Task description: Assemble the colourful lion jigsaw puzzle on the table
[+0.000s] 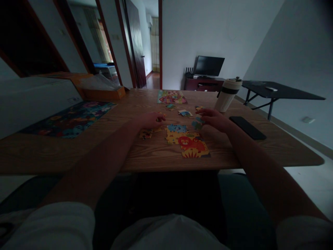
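A partly joined jigsaw puzzle lies on the wooden table, with a red lion on yellow and a blue animal at its upper edge. My left hand rests left of it, fingers curled, a yellowish piece beside the fingertips; whether they grip anything is hidden. Loose yellow pieces lie just below this hand. My right hand is over the puzzle's upper right, fingers stretched out and apart. Blue-green puzzle pieces lie at its thumb and fingertips. Farther back are more loose pieces and a colourful picture sheet.
A cream tumbler with a dark band stands behind my right hand. Right of my forearm lies a black phone-like slab. On the left are a dark floral mat, a white box and an orange box with clear plastic.
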`<state>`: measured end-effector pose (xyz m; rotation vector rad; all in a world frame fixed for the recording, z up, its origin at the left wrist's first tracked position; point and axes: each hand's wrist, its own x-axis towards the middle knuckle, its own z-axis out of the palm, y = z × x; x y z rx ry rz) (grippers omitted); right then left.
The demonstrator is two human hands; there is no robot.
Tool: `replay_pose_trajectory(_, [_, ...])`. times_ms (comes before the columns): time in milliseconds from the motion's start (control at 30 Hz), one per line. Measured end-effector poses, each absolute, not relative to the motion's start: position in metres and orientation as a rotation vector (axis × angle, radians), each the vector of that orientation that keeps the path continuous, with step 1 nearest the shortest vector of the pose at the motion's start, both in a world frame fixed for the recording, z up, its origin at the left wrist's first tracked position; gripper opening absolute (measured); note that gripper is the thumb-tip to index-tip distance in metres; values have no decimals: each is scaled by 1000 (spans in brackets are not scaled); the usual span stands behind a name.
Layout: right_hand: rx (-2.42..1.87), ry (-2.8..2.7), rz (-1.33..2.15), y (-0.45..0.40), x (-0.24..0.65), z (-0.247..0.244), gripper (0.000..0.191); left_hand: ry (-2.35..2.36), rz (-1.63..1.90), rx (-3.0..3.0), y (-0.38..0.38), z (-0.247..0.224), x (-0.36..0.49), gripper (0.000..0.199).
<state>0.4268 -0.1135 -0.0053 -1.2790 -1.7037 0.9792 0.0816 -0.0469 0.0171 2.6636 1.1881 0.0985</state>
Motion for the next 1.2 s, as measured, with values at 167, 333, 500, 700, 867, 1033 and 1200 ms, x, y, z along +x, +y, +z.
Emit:
replay_pose_trajectory(167, [-1291, -1658, 902, -110, 412, -13, 31, 1220, 82, 2652, -50, 20, 83, 44])
replay_pose_trajectory(333, [-1519, -1867, 713, -111, 392, -17, 25, 1231, 90, 2633, -50, 19, 83, 43])
replay_pose_trajectory(500, [-1531, -1937, 613, -113, 385, -17, 25, 1235, 77, 2653, -48, 18, 83, 43])
replay_pose_trajectory(700, [-1504, -1927, 618, -106, 383, -19, 17, 1217, 90, 2664, -50, 19, 83, 42])
replay_pose_trajectory(867, [-1439, -1670, 692, -101, 403, -14, 25, 1214, 73, 2654, -45, 17, 79, 45])
replay_pose_trajectory(1033, [-1529, -1219, 637, -95, 447, -6, 27, 1364, 187, 2632, -33, 21, 64, 45])
replay_pose_trajectory(1200, [-1661, -1136, 585, -99, 460, -5, 13, 1599, 392, 2504, -28, 36, 46, 40])
